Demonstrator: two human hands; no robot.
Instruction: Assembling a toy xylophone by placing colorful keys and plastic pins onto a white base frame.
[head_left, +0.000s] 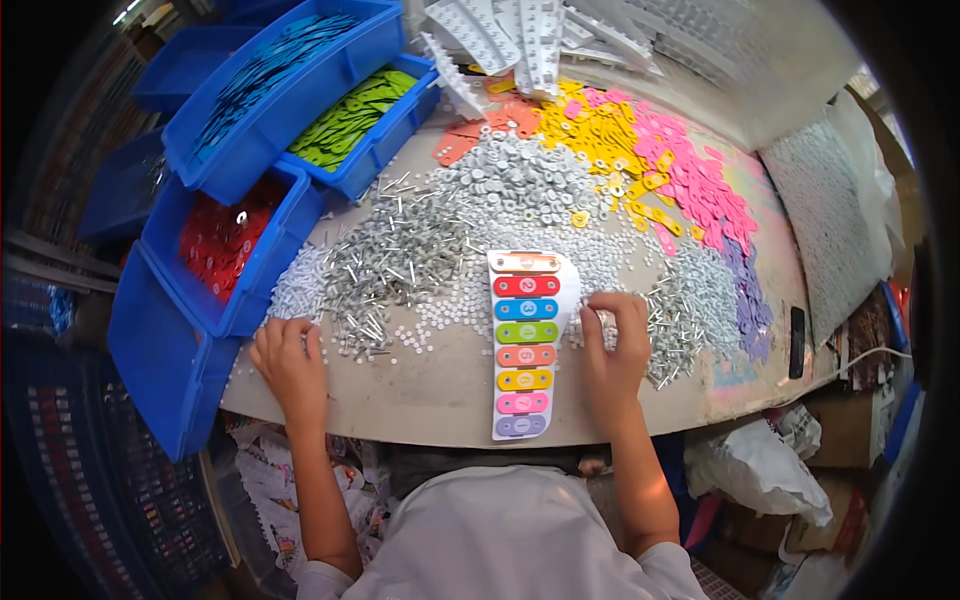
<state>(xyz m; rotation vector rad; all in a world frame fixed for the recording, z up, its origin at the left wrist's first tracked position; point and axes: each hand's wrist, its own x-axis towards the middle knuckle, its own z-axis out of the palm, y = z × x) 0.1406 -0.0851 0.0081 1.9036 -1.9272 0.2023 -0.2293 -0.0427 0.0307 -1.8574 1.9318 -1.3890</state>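
A toy xylophone (527, 345) lies on the table in front of me, its coloured bars in a row on a white base. Beside its right edge, my right hand (617, 345) is raised over small white rings, thumb and forefinger drawn together; anything between them is too small to make out. My left hand (292, 365) rests at the table's left edge, its curled fingertips touching a heap of small white pieces (298, 285). What those fingers hold is hidden. Metal pins (385, 250) are heaped between my left hand and the xylophone.
Blue bins at left hold red (228, 238), green (350, 118) and blue bars (270, 85). Yellow (590, 135), pink (690, 180) and purple bars (745, 295) lie loose across the table. White plastic frames (535, 45) stand behind. A dark phone-like object (797, 342) lies at right.
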